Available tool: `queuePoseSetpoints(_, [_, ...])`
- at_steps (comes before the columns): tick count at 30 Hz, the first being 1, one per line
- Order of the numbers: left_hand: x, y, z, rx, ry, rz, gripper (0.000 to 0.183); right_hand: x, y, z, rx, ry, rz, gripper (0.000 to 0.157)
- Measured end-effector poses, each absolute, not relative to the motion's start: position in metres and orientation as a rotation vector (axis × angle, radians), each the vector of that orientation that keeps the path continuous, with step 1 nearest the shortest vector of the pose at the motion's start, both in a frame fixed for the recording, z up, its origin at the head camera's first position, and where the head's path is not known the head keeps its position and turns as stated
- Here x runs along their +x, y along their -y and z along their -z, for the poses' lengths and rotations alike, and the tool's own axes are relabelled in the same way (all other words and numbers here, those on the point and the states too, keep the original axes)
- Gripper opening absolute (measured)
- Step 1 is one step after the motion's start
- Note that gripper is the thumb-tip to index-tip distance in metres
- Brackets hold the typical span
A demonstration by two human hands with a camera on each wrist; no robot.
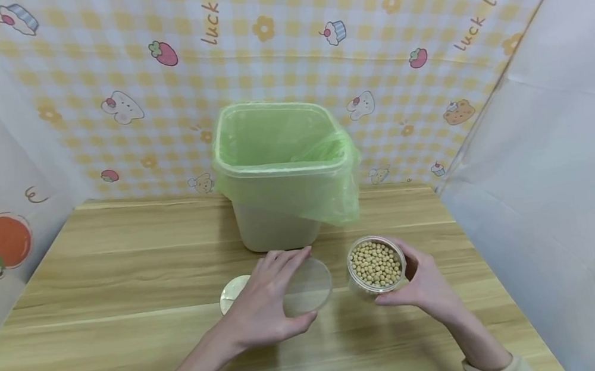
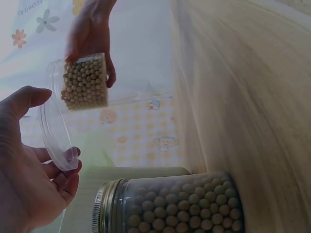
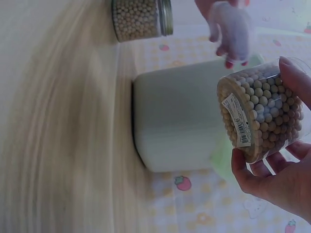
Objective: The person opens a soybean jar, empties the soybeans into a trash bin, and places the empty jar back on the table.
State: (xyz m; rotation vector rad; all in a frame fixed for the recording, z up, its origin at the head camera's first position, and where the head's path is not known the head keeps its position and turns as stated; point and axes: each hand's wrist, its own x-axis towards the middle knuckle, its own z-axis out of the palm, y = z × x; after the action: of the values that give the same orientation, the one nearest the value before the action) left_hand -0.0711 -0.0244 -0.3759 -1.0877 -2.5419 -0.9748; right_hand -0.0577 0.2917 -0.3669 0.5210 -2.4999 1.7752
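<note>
My left hand holds a clear round plastic lid by its edge, between thumb and fingers. To its right, my right hand grips a clear jar of round beige beans, which is uncovered at the top. A label with a barcode shows on that jar's base in the right wrist view, and the jar is off the table. Lid and jar are apart. Partly hidden by my left hand in the head view is a second jar's white top; its bean-filled body shows in the left wrist view.
A pale bin lined with a green plastic bag stands behind the hands, near the patterned back wall. White sheeting borders the wooden table on the right.
</note>
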Motion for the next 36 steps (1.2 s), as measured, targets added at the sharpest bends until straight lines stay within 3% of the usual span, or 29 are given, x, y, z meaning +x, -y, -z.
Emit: queuePoseSetpoints(36, [-0.066,-0.019,0.438,-1.305,2.842,0.491,0.088,-0.058,-0.3,0.348,0.432,2.473,-1.678,0.09])
